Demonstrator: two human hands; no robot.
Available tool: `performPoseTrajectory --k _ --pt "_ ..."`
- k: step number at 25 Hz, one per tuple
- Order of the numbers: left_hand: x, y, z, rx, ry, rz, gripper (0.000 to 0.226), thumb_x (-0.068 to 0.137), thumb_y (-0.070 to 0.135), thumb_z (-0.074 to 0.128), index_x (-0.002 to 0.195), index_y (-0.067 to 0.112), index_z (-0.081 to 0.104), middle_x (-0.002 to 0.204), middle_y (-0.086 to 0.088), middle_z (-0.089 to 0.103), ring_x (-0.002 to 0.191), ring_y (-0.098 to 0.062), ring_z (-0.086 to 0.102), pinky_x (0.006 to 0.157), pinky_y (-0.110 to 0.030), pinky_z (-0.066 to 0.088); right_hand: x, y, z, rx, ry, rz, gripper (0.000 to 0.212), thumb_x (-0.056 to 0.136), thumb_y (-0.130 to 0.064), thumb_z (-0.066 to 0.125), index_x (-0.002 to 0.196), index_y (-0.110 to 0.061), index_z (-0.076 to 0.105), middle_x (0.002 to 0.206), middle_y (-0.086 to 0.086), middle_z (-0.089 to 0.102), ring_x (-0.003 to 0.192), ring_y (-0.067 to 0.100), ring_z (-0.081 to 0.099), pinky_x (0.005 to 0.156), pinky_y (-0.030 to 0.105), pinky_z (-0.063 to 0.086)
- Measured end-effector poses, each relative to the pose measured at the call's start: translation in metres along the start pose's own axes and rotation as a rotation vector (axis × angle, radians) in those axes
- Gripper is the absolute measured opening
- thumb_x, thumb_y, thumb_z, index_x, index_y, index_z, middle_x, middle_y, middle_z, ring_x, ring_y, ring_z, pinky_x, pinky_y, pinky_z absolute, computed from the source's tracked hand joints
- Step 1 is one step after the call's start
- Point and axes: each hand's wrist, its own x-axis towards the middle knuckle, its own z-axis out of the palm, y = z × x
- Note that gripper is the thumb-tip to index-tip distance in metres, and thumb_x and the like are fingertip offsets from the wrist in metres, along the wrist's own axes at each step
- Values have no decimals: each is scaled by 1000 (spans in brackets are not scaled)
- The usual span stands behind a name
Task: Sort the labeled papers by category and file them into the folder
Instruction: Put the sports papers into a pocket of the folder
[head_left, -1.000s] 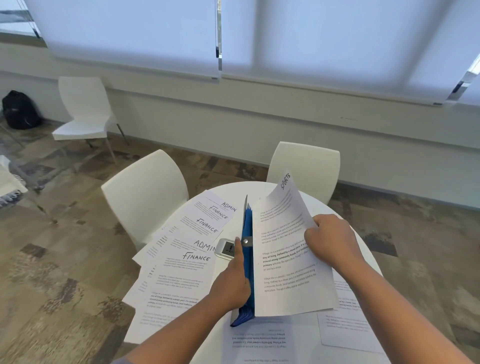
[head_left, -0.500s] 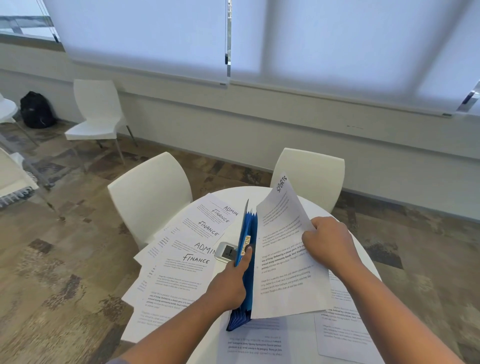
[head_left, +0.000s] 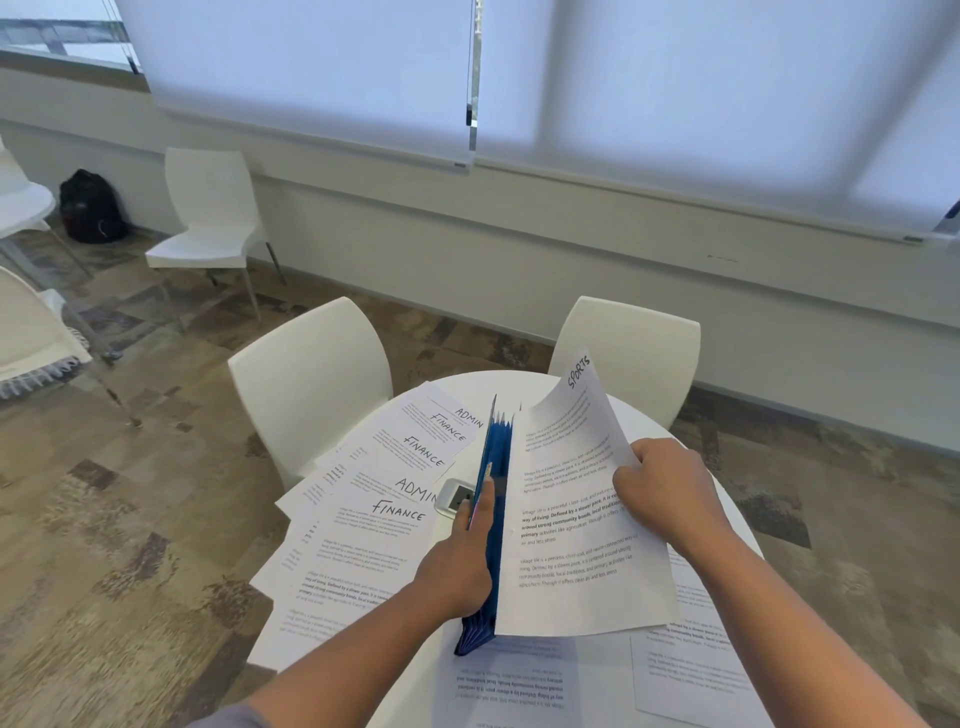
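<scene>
— Round white table by the window blinds, same as a second ago?

— Same table, though the view has tipped up and swung a little, so the far chair and the black bag sit further in from the left edge. Both hands have kept their grips.

— Which are?

— The left hand holds the blue folder upright on its edge at mid-table, thumb along its near face, fingers curled behind. The right hand pinches the right edge of the sheet marked SPORTS.

— Where is that sheet?

— Its left edge stands against the folder's open pockets, seemingly tucked in, as before; its top corner curls back.

— And the folder?

— Dark blue, accordion-style, dividers showing at the top and the near end.

— Other papers?

— Sheets marked ADMIN and FINANCE fanned out to the left; a few more sheets lie near the front edge.
</scene>
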Motion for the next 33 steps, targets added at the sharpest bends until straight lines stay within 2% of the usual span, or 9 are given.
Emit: performPoseTrajectory --k 3,6,11,15,20,24,27,30,33 --pt "2 -3 1 -37 6 3 107 88 -2 43 153 46 -26 171 9 -4 70 -23 60 59 -35 48 -1 3 3 6 -12 1 8 74 -9 48 68 -12 52 75 12 69 77 34 69 56 31 43" --pt "4 -6 2 -15 -16 27 102 91 2 43 152 55 -19 170 -1 10 75 -23 58 67 -35 51 0 4 4 18 -13 12 9 75 -9 49 69 -8 56 73 10 69 76 33 68 57 31 45" --pt "2 -1 0 55 -44 9 108 89 -4 45 150 60 -18 171 -5 -9 84 -26 65 72 -38 57 2 3 0 29 -5 -9 12 76 -8 49 65 -13 50 73 14 69 63 30 58 55 31 41" --pt "3 -2 0 11 -13 22 113 87 -6 45 149 56 -26 170 -2 -17 68 -22 59 60 -32 48 4 3 -2 17 7 -4 10 77 -9 50 68 -8 54 70 10 68 69 32 64 55 31 42" --pt "-1 -5 3 -64 20 -19 101 91 -2 44 157 41 -20 166 -11 23 62 -14 51 55 -30 42 6 7 2 16 -15 3 9 76 -9 49 68 -9 53 76 14 70 68 31 64 57 34 47" --pt "1 -9 6 -58 3 -1 101 91 -2 45 157 45 -15 171 3 -1 76 -22 60 65 -33 49 6 8 2 16 -20 15 9 75 -9 50 71 -4 56 74 12 69 70 33 66 58 36 49" --pt "4 -9 5 5 -20 11 105 90 -2 47 155 51 -16 171 0 -6 76 -23 60 65 -33 50 6 8 -1 28 -25 12 15 76 -7 49 63 -14 45 66 9 61 60 28 53 55 32 39" --pt "4 -8 3 51 -39 26 104 91 -2 47 154 55 -13 170 -5 -12 78 -24 60 69 -34 53 7 7 -6 4 -11 -3 17 77 -7 50 63 -14 45 64 7 59 60 27 50 53 31 35" --pt "4 -6 2 81 -48 27 105 90 -5 48 155 54 -11 168 -6 -22 75 -21 57 63 -30 46 6 7 -8 -13 -4 -5 21 78 -6 51 62 -15 42 62 6 56 58 26 48 51 30 31"
